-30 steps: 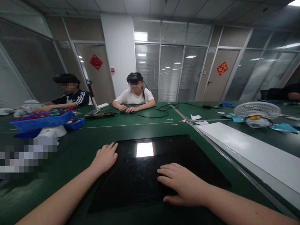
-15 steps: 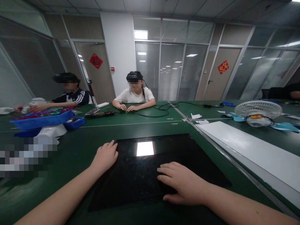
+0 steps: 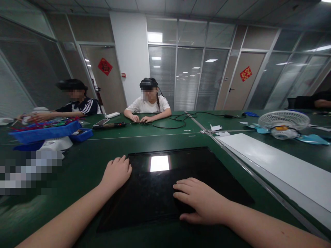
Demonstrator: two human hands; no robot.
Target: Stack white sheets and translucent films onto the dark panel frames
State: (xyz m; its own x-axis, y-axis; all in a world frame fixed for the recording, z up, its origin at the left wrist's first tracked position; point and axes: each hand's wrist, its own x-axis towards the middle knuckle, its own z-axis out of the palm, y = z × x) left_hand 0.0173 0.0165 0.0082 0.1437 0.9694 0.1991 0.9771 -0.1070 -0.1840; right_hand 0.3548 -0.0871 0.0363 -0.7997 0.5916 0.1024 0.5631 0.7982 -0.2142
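Note:
A flat black glossy panel (image 3: 201,168) lies on the green table (image 3: 85,165) in front of me, reflecting a ceiling light. My left hand (image 3: 116,173) rests at the panel's left edge with its fingers curled loosely on the rim. My right hand (image 3: 200,200) lies palm down on the panel's middle, fingers stretched out toward the left and slightly apart. Neither hand holds anything that I can lift out of view.
A long white board (image 3: 279,168) lies to the right beyond a metal strip. A white desk fan (image 3: 283,124) stands at the far right. Blue trays (image 3: 43,132) with coloured parts sit at the left. Two people sit across the table, near cables (image 3: 168,124) and a phone.
Both hands stay almost where they were. The view has shifted only slightly; the person at the left has moved their hands a little.

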